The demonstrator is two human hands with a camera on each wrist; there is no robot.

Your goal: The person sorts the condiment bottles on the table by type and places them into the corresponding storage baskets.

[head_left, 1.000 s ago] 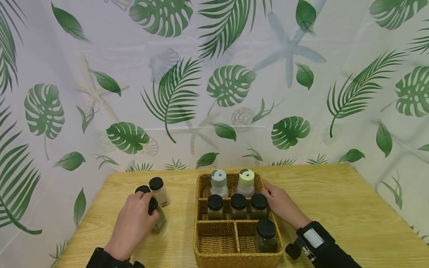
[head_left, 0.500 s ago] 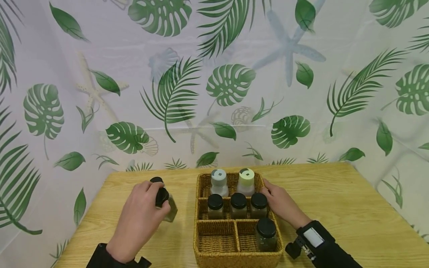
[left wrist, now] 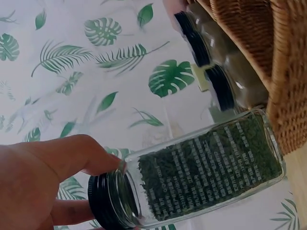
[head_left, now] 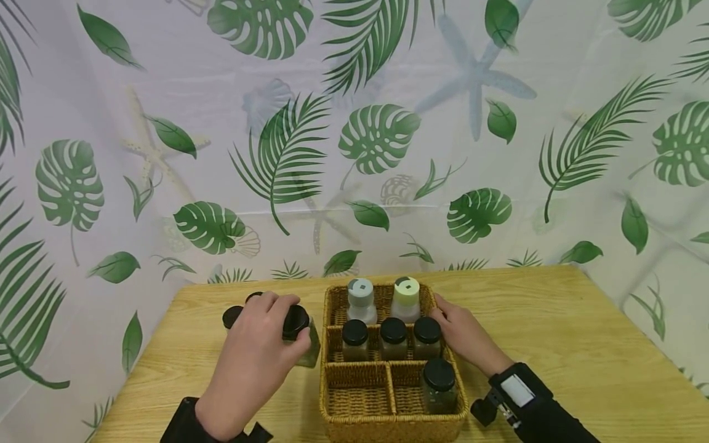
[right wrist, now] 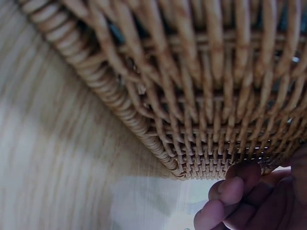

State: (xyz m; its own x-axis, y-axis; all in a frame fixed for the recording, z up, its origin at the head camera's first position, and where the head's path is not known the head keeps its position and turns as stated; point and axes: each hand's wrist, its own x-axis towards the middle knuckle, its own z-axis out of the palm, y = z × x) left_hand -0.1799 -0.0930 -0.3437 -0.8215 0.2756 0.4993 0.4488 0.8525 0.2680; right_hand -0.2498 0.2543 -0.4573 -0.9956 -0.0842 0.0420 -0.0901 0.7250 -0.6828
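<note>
My left hand grips a glass spice jar by its black lid and neck, just left of the wicker basket. Dried green herbs and white print show through the glass in the left wrist view, where the jar's base overlaps the basket's wall. On the basket's far right side, my right hand holds the rim, its curled fingers against the outer weave. Inside, two shakers stand in the back section, three black-lidded jars in the middle, and one jar at front right.
Two more black-lidded jars, one lid at the left, stand on the wooden table partly hidden behind my left hand. The basket's front left compartment shows bare weave. A leaf-print cloth hangs behind the table.
My left hand has lifted the herb jar from beside the other two jars and carried it right, up to the basket's left side. The right hand and basket have stayed in place.
</note>
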